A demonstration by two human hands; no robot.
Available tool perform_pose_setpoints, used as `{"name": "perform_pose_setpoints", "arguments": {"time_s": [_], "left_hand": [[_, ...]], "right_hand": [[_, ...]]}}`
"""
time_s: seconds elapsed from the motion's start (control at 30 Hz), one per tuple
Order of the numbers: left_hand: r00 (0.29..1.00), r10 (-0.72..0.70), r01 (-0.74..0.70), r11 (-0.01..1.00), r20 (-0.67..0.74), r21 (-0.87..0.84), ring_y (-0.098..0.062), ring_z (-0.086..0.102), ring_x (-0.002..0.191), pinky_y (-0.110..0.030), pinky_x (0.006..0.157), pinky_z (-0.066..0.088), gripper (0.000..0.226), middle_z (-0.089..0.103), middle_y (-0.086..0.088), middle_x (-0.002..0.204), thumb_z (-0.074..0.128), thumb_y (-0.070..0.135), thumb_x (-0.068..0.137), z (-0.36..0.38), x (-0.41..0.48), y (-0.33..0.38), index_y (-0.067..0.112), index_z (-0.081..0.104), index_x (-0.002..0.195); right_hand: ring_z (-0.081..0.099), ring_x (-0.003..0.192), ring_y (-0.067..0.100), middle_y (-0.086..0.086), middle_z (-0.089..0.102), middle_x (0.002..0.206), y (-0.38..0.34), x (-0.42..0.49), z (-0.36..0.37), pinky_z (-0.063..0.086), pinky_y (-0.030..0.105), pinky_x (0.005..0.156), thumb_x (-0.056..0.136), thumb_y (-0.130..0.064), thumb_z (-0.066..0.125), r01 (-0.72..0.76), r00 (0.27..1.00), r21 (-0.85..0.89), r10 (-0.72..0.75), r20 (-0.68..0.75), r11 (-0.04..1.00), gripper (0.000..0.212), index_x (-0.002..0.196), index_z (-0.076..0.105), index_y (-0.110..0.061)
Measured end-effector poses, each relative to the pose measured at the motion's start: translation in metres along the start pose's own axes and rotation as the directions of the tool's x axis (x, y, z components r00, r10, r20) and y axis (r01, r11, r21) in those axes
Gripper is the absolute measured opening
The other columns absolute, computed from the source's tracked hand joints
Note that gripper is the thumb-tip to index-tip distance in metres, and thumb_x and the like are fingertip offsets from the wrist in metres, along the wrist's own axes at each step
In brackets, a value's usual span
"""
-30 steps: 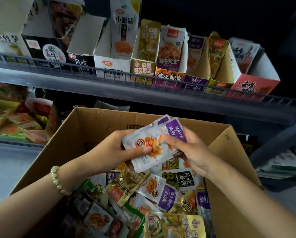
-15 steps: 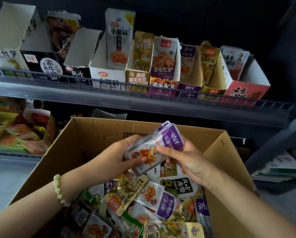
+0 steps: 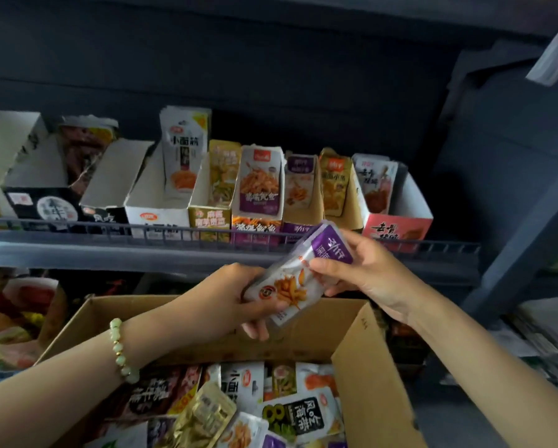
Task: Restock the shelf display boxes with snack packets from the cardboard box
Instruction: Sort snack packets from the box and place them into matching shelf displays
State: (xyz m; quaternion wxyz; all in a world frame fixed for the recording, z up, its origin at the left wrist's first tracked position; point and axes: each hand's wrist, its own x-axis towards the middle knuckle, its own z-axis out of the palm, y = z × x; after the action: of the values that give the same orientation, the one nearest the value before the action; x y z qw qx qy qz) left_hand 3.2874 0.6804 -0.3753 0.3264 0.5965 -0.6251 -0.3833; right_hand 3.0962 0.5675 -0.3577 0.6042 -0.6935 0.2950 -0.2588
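Observation:
A small stack of white-and-purple snack packets is held up above the cardboard box, just below the shelf rail. My left hand grips the stack's lower end. My right hand pinches its purple upper end. The matching purple display box stands on the shelf directly above the packets, between a purple-and-orange box and a brown one. Loose mixed packets fill the cardboard box below.
A wire rail runs along the shelf's front edge. More display boxes line the shelf, including a white one and a red one at the right end. A lower shelf at left holds colourful packets. A dark upright post stands at right.
Both hands have lifted the purple packets out of the cardboard box and up toward the shelf rail. The view has tilted upward, showing more of the shelf.

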Motion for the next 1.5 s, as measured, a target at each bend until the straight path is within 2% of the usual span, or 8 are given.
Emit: {"name": "perform_pose_setpoints", "arguments": {"time_s": [0.13,0.33,0.57,0.67,0.83,1.03,1.2,1.5], "left_hand": [[0.993,0.055,-0.067,0.990,-0.101,-0.126,-0.016,0.073,0.080,-0.024,0.072,0.059,0.020,0.075,-0.010,0.084,0.063,0.011,0.089,-0.002,0.036,0.022,0.006,0.060,0.108],[0.986,0.142,-0.146,0.988,-0.089,-0.046,-0.008,0.072,0.088,-0.018,0.076,0.056,0.012,0.076,0.000,0.091,0.065,0.009,0.085,-0.021,0.082,0.044,0.005,0.066,0.097],[0.967,0.129,-0.148,0.986,-0.220,-0.073,-0.009,0.071,0.090,-0.027,0.081,0.058,0.033,0.074,0.001,0.096,0.070,0.030,0.075,-0.053,0.129,0.041,0.013,0.064,0.103],[0.918,0.184,-0.136,0.978,-0.352,0.155,-0.007,0.068,0.087,-0.028,0.078,0.058,0.041,0.069,0.005,0.097,0.064,0.042,0.082,-0.071,0.146,0.030,0.021,0.054,0.116],[0.954,0.142,0.009,0.866,-0.263,0.501,-0.010,0.065,0.091,-0.035,0.085,0.056,0.049,0.066,0.004,0.107,0.047,0.060,0.088,-0.082,0.170,-0.002,0.027,0.038,0.123],[0.977,0.055,0.055,0.868,-0.205,0.493,-0.004,0.058,0.067,-0.019,0.063,0.047,0.034,0.063,0.006,0.080,0.053,0.049,0.093,-0.076,0.193,-0.022,0.015,0.056,0.091],[0.988,0.017,0.030,0.953,-0.152,0.301,-0.007,0.047,0.054,-0.014,0.050,0.037,0.028,0.054,0.003,0.065,0.062,0.026,0.090,-0.073,0.205,-0.034,0.015,0.049,0.068],[0.994,0.021,-0.006,0.989,-0.103,0.146,-0.015,0.059,0.076,-0.027,0.072,0.050,0.023,0.064,-0.011,0.083,0.063,0.017,0.088,-0.074,0.208,-0.040,-0.001,0.052,0.078]], "right_hand": [[0.071,0.093,0.018,0.005,0.073,0.104,-0.014,0.012,-0.039,0.056,0.021,0.061,0.071,-0.027,0.072,0.013,0.997,0.042,-0.009,-0.082,0.999,0.048,0.117,0.061,-0.017],[0.070,0.092,0.016,0.009,0.072,0.109,-0.037,0.041,-0.081,0.058,0.022,0.069,0.074,-0.020,0.066,-0.052,0.997,0.105,0.047,0.054,0.993,0.046,0.119,0.061,-0.010],[0.070,0.095,0.018,0.005,0.072,0.106,-0.062,0.092,-0.103,0.058,0.025,0.071,0.068,-0.028,0.075,0.117,0.986,-0.187,-0.136,-0.095,0.975,0.051,0.116,0.061,-0.015],[0.071,0.085,0.010,0.002,0.071,0.102,-0.069,0.115,-0.108,0.057,0.021,0.066,0.077,-0.020,0.076,0.095,0.980,-0.329,-0.147,-0.136,0.939,0.036,0.110,0.061,-0.019],[0.067,0.076,0.009,0.004,0.069,0.098,-0.068,0.156,-0.109,0.059,0.026,0.071,0.080,-0.016,0.076,0.028,0.985,-0.450,-0.100,-0.138,0.892,0.027,0.102,0.061,-0.017],[0.069,0.084,0.013,0.004,0.069,0.096,-0.064,0.199,-0.102,0.059,0.026,0.069,0.079,-0.017,0.077,0.008,0.999,-0.655,-0.036,-0.029,0.756,0.025,0.098,0.060,-0.014],[0.064,0.084,0.009,-0.004,0.065,0.093,-0.058,0.226,-0.085,0.052,0.017,0.067,0.077,-0.025,0.079,0.093,0.991,-0.843,0.032,0.129,0.529,0.031,0.099,0.059,-0.020],[0.049,0.090,0.002,-0.009,0.048,0.106,-0.040,0.245,-0.077,0.038,0.009,0.060,0.079,-0.019,0.076,0.154,0.988,-0.878,-0.053,0.146,0.453,0.055,0.127,0.048,-0.020]]}}
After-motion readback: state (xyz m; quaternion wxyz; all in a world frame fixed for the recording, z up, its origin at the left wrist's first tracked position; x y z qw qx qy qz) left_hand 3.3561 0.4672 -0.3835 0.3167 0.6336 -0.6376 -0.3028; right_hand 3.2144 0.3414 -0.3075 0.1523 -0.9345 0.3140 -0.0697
